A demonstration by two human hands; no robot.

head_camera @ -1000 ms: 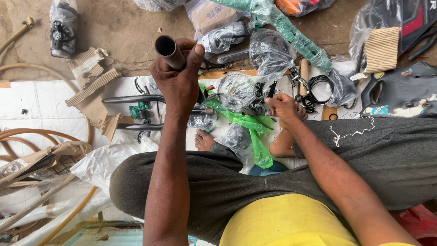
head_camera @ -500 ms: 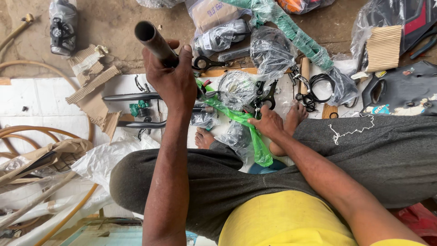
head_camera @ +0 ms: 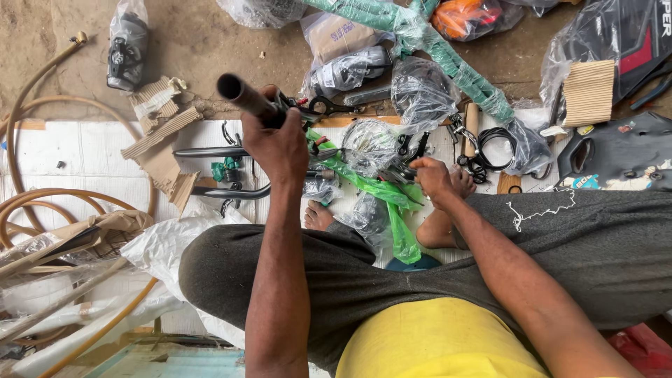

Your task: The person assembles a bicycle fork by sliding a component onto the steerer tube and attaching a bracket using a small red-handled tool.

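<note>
The left hand (head_camera: 280, 143) is closed in a full fist around a dark metal tube (head_camera: 245, 98), raised above the white sheet (head_camera: 77, 150) on the ground. The tube is round and hollow, its open end pointing up and left toward the camera, the rim lighter than the dull black wall. Its lower end is hidden inside the fist. Black brake-like parts (head_camera: 318, 108) stick out just past the knuckles; whether they are joined to the tube cannot be told.

The right hand (head_camera: 430, 175) sits lower, near the bare foot (head_camera: 462, 182), fingers curled onto a small black part (head_camera: 406, 157) among clear plastic bags (head_camera: 420, 91). How firmly it grips is unclear.

A green plastic strip (head_camera: 381, 192) runs between the two hands and down over the grey trouser leg (head_camera: 602, 238). Black curved bars (head_camera: 224, 189) lie on the sheet below the tube, beside cardboard scraps (head_camera: 164, 150). Tan hose (head_camera: 42, 203) coils at the left.
</note>
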